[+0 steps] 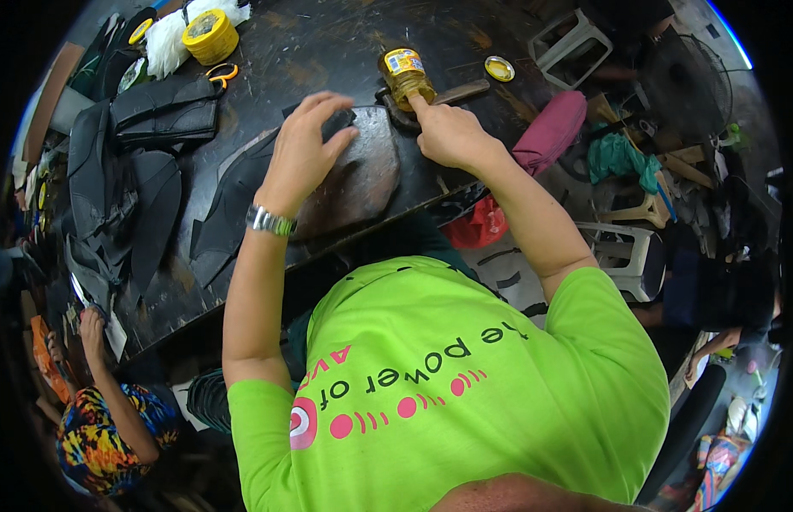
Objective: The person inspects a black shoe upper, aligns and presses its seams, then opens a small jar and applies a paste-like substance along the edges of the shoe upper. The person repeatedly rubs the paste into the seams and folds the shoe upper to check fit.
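Note:
My right hand (454, 135) reaches to a glass jar (405, 72) of yellowish-brown contents. Its index finger is stretched into the jar's mouth; the other fingers are curled under. The jar lies tilted toward me, against a tool with a wooden handle (465, 91), perhaps a hammer; its head is partly hidden. My left hand (304, 154), thumb and fingers apart, hovers over the left side of a worn, smooth slab (379, 158). Behind its fingers shows a small black piece (341, 122); whether they touch it I cannot tell. Black cut pieces (234, 200) lie left of the slab.
A round yellow-rimmed lid (499, 68) lies right of the jar. Black shoe-upper-like pieces (162, 111), orange-handled scissors (223, 75) and a yellow tub (210, 37) occupy the table's left. A maroon roll (550, 130) sits beyond its right edge. Another person's hand (91, 333) is at lower left.

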